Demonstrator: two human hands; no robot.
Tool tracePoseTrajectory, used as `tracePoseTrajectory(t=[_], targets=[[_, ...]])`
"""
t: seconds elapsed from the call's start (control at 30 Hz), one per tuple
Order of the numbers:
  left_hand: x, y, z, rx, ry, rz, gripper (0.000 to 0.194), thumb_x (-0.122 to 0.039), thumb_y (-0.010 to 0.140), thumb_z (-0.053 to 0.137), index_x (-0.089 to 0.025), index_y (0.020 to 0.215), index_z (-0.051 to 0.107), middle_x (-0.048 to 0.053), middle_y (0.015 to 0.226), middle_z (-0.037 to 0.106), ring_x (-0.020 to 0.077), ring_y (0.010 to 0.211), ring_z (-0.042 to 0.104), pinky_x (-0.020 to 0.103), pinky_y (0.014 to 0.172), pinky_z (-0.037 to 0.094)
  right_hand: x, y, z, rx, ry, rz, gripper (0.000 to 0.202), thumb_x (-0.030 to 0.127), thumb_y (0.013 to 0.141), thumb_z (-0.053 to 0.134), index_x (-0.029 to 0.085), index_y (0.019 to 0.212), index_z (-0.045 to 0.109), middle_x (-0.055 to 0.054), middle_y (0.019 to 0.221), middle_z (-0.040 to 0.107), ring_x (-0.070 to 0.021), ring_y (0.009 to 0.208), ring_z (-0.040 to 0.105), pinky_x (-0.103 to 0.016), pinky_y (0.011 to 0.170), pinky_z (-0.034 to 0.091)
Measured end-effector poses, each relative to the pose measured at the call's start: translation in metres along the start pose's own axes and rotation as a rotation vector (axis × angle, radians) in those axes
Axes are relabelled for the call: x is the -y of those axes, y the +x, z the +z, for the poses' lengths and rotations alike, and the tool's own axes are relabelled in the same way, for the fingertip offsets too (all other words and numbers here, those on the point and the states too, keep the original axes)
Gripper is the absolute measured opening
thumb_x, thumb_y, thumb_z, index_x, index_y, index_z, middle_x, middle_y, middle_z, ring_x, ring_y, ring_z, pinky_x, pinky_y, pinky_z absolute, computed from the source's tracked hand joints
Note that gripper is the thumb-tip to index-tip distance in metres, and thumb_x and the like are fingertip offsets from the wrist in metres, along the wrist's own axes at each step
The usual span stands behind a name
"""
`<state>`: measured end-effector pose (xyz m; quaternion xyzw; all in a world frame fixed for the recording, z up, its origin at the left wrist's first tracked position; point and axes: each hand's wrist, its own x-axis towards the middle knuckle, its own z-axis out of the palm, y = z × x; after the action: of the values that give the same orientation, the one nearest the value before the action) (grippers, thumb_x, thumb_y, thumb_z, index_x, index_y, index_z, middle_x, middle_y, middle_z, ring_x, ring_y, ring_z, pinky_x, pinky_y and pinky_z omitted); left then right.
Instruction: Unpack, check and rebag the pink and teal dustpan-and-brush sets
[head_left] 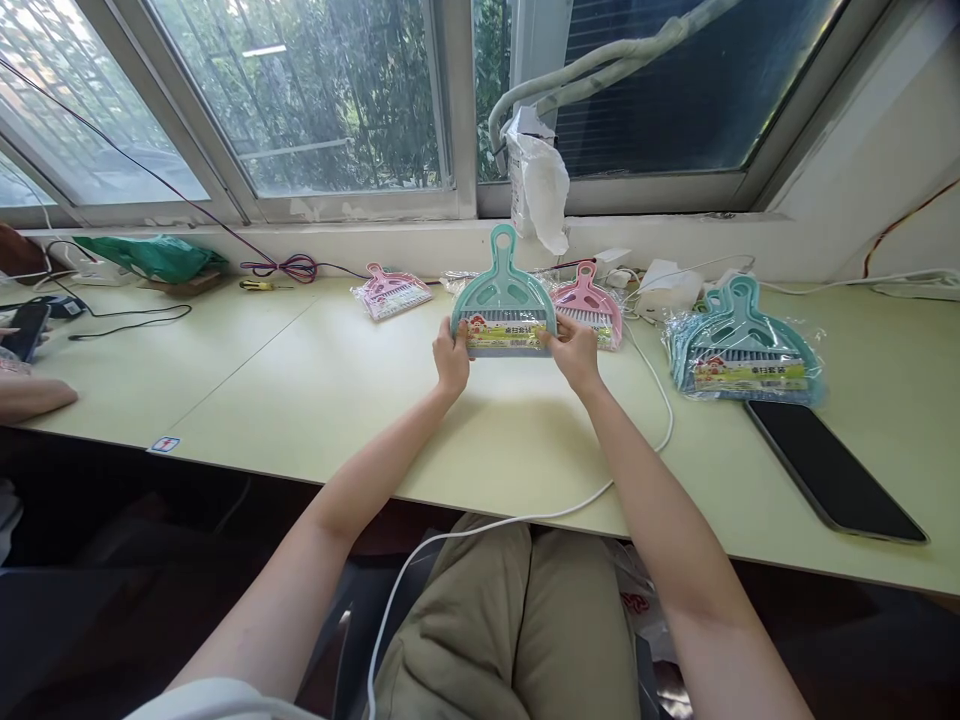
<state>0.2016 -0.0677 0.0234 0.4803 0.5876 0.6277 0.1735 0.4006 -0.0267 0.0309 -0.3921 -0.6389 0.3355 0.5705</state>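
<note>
A mint-green dustpan and brush set (504, 290) with a colourful label is held upright above the table, its handle loop at the top. My left hand (452, 358) grips its left lower edge, and my right hand (574, 352) grips the right lower edge. Just behind my right hand lies a pink dustpan set (589, 298) in clear wrap, partly hidden. Another pink dustpan set (390, 291) rests farther left. On the right, several wrapped mint-green dustpan sets (742, 340) are stacked together.
A dark phone (834, 470) lies at the right of the pale table (262, 400). A white cable (555, 514) crosses the front edge. Screwdriver (259, 285), cables and a green bag (154, 257) lie at the back left. Another person's arm (34, 397) rests at far left.
</note>
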Motion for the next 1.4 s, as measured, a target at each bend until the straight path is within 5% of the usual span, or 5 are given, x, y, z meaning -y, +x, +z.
tracePoseTrajectory(t=[0.63, 1.4], targets=[[0.002, 0.014, -0.005, 0.035, -0.016, 0.000, 0.027, -0.044, 0.092, 0.052, -0.020, 0.081, 0.053, 0.000, 0.070, 0.055, 0.0122, 0.054, 0.053, 0.022, 0.043, 0.045, -0.007, -0.002, 0.006, -0.001, -0.076, -0.035, 0.044, 0.051, 0.078, 0.067, 0.018, 0.106, 0.073, -0.009, 0.092, 0.074, -0.0229, 0.084, 0.070, -0.035, 0.074, 0.057], [0.008, 0.014, -0.003, 0.050, -0.102, 0.054, 0.037, -0.054, 0.095, 0.045, -0.021, 0.078, 0.049, -0.002, 0.064, 0.052, 0.0108, 0.050, 0.052, 0.020, 0.039, 0.043, -0.006, -0.003, 0.005, -0.033, -0.015, -0.007, 0.047, 0.049, 0.073, 0.071, 0.017, 0.108, 0.073, -0.009, 0.092, 0.075, -0.0247, 0.088, 0.071, -0.037, 0.075, 0.057]])
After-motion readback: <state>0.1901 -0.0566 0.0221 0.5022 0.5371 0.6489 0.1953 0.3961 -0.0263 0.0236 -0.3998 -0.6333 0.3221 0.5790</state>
